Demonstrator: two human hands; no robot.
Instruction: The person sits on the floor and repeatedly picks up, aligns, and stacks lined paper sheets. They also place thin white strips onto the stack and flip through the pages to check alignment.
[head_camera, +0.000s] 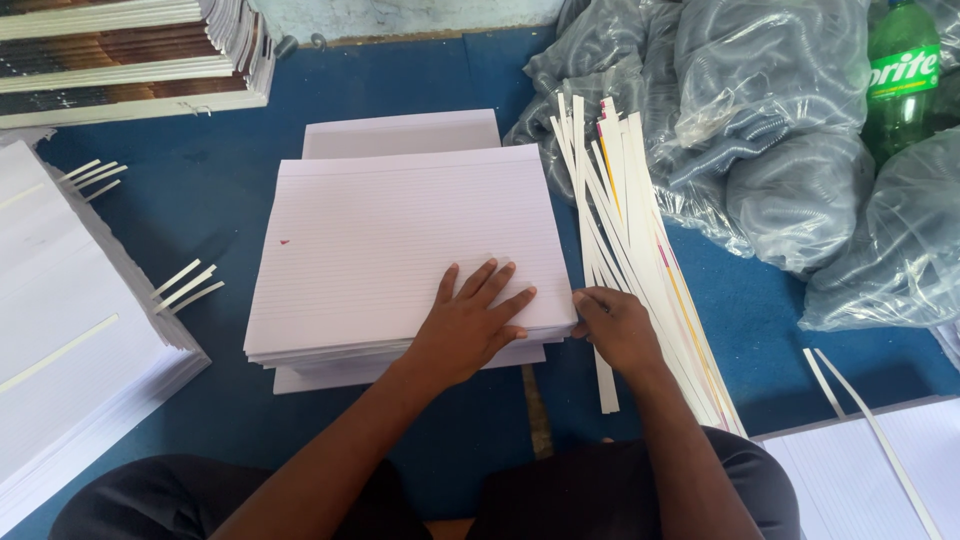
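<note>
— Where's the paper?
— Ruled stack (400, 250) on the blue surface (200, 190); my left hand (465, 325) lies flat, grip apart. Right hand (615, 325) pinches a white strip (605, 385).
— Risk?
— Sheets could slide askew.

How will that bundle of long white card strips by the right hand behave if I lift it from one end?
The strips are long and thin, so they would probably droop. They lie loose and fanned out, so they could slide apart unless pinched firmly. The right hand rests at their near end, beside the ruled paper stack.

Left paper stack (60, 330) cut off by edge (right hand (615, 325) fingertips hidden).
</note>
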